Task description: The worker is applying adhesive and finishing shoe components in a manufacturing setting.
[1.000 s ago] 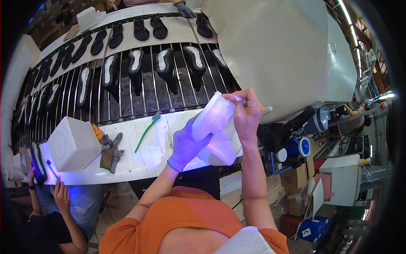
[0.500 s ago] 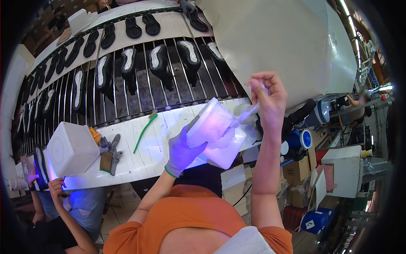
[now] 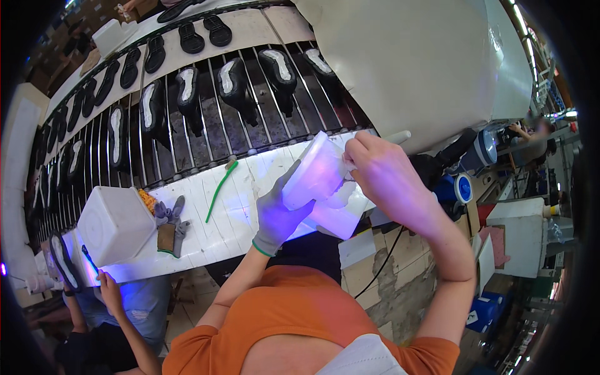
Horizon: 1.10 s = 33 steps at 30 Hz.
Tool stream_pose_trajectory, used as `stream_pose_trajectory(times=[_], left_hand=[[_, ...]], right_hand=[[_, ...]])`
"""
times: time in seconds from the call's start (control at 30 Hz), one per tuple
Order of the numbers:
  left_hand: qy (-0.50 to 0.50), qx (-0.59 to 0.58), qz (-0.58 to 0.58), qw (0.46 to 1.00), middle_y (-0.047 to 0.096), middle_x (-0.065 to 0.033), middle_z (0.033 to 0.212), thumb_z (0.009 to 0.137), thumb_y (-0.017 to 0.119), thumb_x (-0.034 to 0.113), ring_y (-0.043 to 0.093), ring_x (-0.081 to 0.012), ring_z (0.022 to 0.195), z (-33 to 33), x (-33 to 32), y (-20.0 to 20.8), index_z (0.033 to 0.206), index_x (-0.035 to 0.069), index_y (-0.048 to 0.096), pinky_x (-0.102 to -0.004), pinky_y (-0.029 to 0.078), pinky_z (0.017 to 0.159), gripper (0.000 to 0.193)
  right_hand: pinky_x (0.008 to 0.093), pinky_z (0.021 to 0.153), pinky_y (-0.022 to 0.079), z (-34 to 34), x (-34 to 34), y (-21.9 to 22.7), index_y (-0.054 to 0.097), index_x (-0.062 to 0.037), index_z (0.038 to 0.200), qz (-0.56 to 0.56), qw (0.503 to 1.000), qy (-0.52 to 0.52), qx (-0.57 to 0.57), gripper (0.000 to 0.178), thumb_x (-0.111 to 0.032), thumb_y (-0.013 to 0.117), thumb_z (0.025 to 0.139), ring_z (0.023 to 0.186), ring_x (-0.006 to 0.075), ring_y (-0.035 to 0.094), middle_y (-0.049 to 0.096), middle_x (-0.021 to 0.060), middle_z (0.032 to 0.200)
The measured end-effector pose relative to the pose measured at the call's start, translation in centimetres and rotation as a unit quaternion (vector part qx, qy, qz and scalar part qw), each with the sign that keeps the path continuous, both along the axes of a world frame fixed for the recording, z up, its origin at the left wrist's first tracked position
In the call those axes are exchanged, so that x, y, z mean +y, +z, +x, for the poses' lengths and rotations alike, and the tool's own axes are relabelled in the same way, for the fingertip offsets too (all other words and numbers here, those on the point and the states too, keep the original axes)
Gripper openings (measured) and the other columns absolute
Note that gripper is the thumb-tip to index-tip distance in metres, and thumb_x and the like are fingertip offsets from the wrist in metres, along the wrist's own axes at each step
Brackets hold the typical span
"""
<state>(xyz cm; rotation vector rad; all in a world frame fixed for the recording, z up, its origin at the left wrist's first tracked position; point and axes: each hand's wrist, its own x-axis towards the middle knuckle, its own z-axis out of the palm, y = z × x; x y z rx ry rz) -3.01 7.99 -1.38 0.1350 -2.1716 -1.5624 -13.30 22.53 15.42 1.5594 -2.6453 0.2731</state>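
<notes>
In a grey glove with a green cuff, my left hand grips a translucent white plastic tub, tilted and lit violet. My bare right hand is at the tub's right edge, its fingers pinched together. A whitish, ragged film clings to the tub below those fingers; whatever is between the fingertips is hidden. Under the tub, a second pale plastic piece shows at the bench edge. On the bench to the left lies a green-handled brush.
Behind the white bench, a rack of metal rods holds black shoe uppers with white-coated bottoms; black soles line the belt beyond. At left sit a white square container and grey gloves. A co-worker's hand holds a blue brush.
My right hand has come down from its raised spot to the tub's edge. The film strip stretched between hand and tub no longer shows. A gloved hand and sole at the far belt left view.
</notes>
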Motion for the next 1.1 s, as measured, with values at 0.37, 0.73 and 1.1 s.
stream_pose_trajectory(times=[0.37, 0.73, 1.1], left_hand=[[0.028, -0.012, -0.022, 0.999, 0.070, -0.0144, 0.093, 0.072, 0.080, 0.024, 0.071, -0.0235, 0.079, -0.5, 0.2, -0.3, 0.123, 0.004, 0.055, -0.0331, 0.056, 0.069, 0.060], [0.058, 0.030, -0.077, 0.995, 0.069, -0.0154, 0.084, 0.069, 0.081, 0.031, 0.069, -0.0294, 0.070, 1.6, -0.3, -2.0, 0.119, 0.002, 0.054, -0.0372, 0.055, 0.063, 0.063], [-0.037, -0.074, -0.032, 0.996, 0.066, -0.0193, 0.102, 0.069, 0.081, 0.030, 0.068, -0.0327, 0.087, 0.9, -2.4, 0.8, 0.136, 0.003, 0.040, -0.0401, 0.055, 0.072, 0.084]], right_hand=[[0.0419, 0.066, 0.048, -1.5, -0.1, -1.2, 0.045, 0.0020, 0.085, -0.013, 0.998, -0.050, -0.017, 0.017, 0.004, 0.058, 0.073, 0.077, 0.0353, 0.057, 0.051, 0.0168, 0.085], [0.0286, 0.061, 0.043, -5.2, 3.7, -3.8, 0.053, 0.0025, 0.077, -0.179, 0.945, -0.239, -0.130, 0.009, -0.001, 0.061, 0.082, 0.063, 0.0119, 0.052, 0.058, 0.0086, 0.068], [0.0259, 0.067, 0.045, -1.6, -0.5, -1.9, 0.070, -0.0043, 0.098, -0.137, 0.946, -0.097, -0.276, 0.025, -0.007, 0.076, 0.074, 0.075, 0.0133, 0.058, 0.061, 0.0045, 0.080]])
